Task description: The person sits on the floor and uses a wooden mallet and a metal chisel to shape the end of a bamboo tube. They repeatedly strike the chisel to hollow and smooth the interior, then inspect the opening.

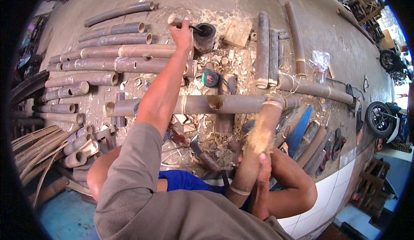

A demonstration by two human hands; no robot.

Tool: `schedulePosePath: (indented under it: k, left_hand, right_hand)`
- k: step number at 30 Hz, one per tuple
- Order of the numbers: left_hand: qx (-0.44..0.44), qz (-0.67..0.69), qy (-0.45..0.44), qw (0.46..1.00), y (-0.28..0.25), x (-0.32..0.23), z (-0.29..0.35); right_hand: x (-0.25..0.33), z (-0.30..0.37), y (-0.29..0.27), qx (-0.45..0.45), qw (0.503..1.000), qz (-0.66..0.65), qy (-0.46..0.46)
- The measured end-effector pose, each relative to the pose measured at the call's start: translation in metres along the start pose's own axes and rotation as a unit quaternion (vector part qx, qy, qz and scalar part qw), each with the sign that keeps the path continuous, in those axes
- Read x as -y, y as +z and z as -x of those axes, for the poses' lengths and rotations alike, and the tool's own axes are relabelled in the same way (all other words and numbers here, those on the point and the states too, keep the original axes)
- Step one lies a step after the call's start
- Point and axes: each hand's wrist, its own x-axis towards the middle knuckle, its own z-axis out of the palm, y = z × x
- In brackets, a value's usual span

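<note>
At the far end of the outstretched arm, the left hand [182, 36] has its fingers closed on the pale handle of a tool [173, 20], whose dark shaft reaches to the mouth of an upright, dark cylindrical container [204, 42]. Near the lap, the right hand [263, 167] is wrapped around a bamboo tube [245, 173], thumb on the near face, the other fingers mostly hidden. That tube leans upward and to the right, a rough, pale scraped patch midway along it; its upper end overlaps a crosswise bamboo pole [166, 106] with a hole, and whether they touch I cannot tell. Between the hands lie a tape measure [210, 78] and scattered shavings [220, 61].
</note>
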Motion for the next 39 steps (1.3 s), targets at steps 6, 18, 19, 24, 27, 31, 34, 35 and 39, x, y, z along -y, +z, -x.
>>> schedulePosePath:
  k: [6,18,19,24,27,31,34,35,39]
  left_hand:
    - [-0.076,0.156,-0.043,0.984,0.007,-0.058,0.014]
    - [0.226,-0.205,0.067,0.950,0.000,-0.094,0.217]
    - [0.307,-0.241,0.093,0.916,-0.011,-0.087,0.238]
    - [0.515,-0.257,0.245,0.780,-0.049,-0.039,0.301]
    - [0.546,-0.211,0.237,0.776,-0.058,-0.030,0.307]
    - [0.556,-0.241,0.216,0.766,-0.060,-0.021,0.305]
    - [0.566,-0.206,0.226,0.766,-0.061,-0.018,0.300]
    - [0.567,-0.199,0.220,0.769,-0.061,-0.019,0.300]
    - [0.579,-0.191,0.216,0.762,-0.069,-0.009,0.292]
  right_hand:
    - [-0.017,0.035,-0.001,0.062,0.968,-0.241,-0.016]
    - [-0.038,0.080,-0.006,-0.056,0.998,0.025,-0.021]
    - [-0.031,0.081,0.008,-0.061,0.995,0.066,-0.038]
    - [-0.019,0.087,0.027,-0.062,0.963,0.180,-0.189]
    - [-0.010,0.086,0.020,-0.065,0.952,0.222,-0.198]
    - [-0.015,0.084,0.018,-0.063,0.961,0.213,-0.165]
    - [-0.021,0.084,0.017,-0.069,0.967,0.191,-0.154]
    - [-0.021,0.083,0.018,-0.069,0.967,0.192,-0.155]
    - [-0.022,0.081,0.017,-0.079,0.964,0.206,-0.152]
